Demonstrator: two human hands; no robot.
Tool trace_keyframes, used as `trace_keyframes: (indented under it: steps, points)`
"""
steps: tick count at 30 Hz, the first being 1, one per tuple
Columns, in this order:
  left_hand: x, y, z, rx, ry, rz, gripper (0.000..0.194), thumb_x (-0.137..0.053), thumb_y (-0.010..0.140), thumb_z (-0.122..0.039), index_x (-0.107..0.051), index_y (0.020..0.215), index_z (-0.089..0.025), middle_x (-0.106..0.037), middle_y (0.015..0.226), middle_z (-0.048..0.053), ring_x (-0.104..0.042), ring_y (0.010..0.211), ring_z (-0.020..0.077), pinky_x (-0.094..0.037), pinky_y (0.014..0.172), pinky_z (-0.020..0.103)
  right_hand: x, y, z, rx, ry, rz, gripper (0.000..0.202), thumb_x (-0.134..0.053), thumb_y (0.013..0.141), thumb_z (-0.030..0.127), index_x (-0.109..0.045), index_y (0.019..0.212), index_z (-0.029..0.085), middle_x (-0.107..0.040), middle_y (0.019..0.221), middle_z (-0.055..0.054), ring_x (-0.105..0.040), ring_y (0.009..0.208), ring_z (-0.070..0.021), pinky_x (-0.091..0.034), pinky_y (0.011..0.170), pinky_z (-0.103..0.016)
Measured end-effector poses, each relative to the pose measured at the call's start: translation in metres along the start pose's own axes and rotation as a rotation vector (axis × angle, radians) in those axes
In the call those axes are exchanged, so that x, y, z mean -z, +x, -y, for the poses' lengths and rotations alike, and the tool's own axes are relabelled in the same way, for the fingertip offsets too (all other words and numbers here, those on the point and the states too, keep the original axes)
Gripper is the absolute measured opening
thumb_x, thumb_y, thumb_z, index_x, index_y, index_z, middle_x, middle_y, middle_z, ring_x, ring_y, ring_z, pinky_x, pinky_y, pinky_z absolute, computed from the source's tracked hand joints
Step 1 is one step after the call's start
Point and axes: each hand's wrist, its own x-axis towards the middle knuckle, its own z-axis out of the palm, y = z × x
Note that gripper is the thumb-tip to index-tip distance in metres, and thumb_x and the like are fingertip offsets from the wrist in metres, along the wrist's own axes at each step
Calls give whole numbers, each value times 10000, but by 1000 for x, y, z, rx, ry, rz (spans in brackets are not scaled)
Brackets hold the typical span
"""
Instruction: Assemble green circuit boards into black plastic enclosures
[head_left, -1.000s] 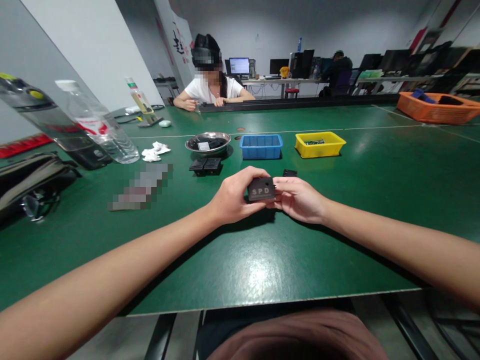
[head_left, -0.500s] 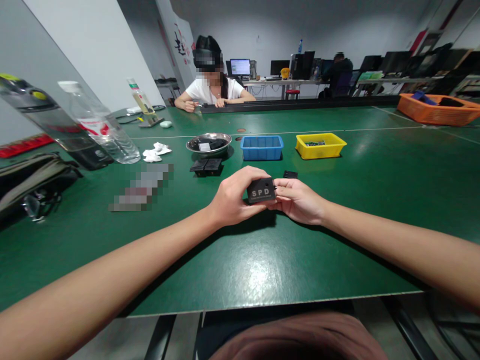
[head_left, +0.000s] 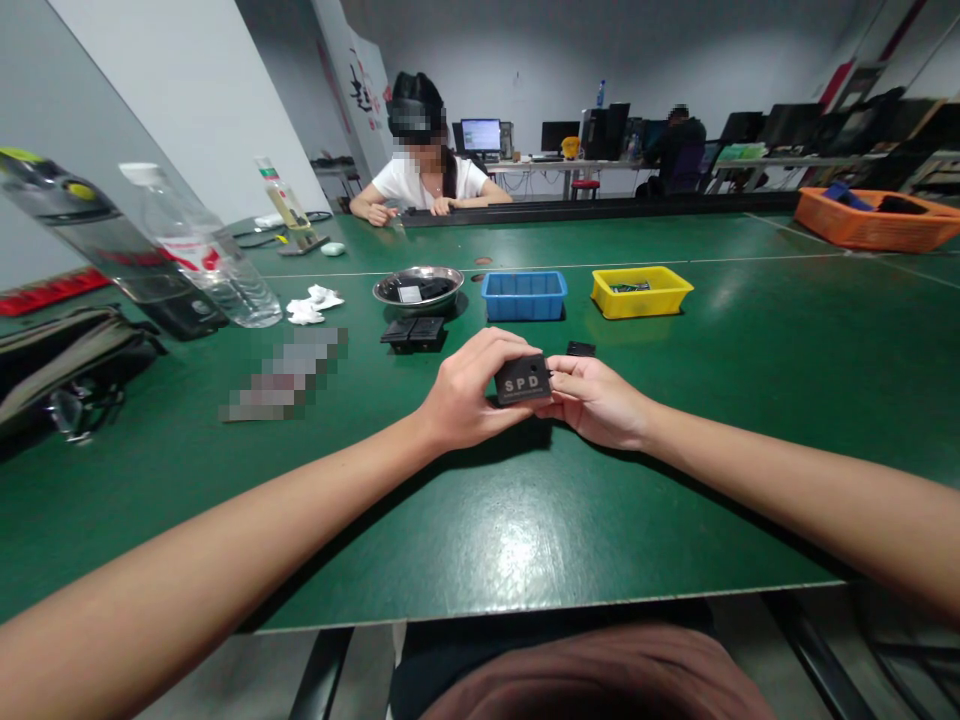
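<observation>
A small black box [head_left: 523, 380] printed "SPD", with a round dark hole near its upper right, is held up just above the table. My left hand [head_left: 472, 388] is closed around its left side, fingers over the top and thumb below. At its right end, the fingers of my right hand [head_left: 592, 398] are closed against the box. A small dark tip shows by these fingers; what it belongs to is unclear. Just beyond my right hand lies a flat black piece [head_left: 581, 349]. Two black box-like parts [head_left: 412, 334] sit side by side past my left hand.
Behind the hands stand a metal bowl [head_left: 385, 293] with black parts, a blue bin [head_left: 523, 306] and a yellow bin [head_left: 652, 301] holding small pieces. Bottles [head_left: 217, 270], crumpled tissue [head_left: 306, 311] and a bag [head_left: 71, 365] are at left. An orange basket [head_left: 862, 232] is far right. A person [head_left: 431, 185] sits opposite.
Almost nothing differs. The box and both hands keep the same place and grip, with only a very slight shift of the box and the view.
</observation>
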Motion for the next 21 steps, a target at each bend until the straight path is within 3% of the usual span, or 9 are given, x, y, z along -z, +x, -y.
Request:
trace_keyframes:
  steps: [10, 21]
  points:
    - [0, -1, 2, -45, -4, 20, 355, -772, 863, -323, -622, 1131, -144, -729, 1037, 127, -703, 991, 225, -578, 826, 339, 2, 0, 3, -23, 3, 16, 322, -938, 626, 294, -698, 764, 129, -696, 721, -11, -623, 676, -113, -501, 733, -282]
    - [0, -2, -1, 61, -7, 41, 326, -742, 866, -340, -615, 1101, -153, -737, 1022, 100, -699, 923, 204, -560, 797, 319, 6, 1, 2, -25, 4, 67, 334, -940, 627, 310, -693, 765, 134, -683, 750, -10, -642, 731, -123, -509, 829, -306]
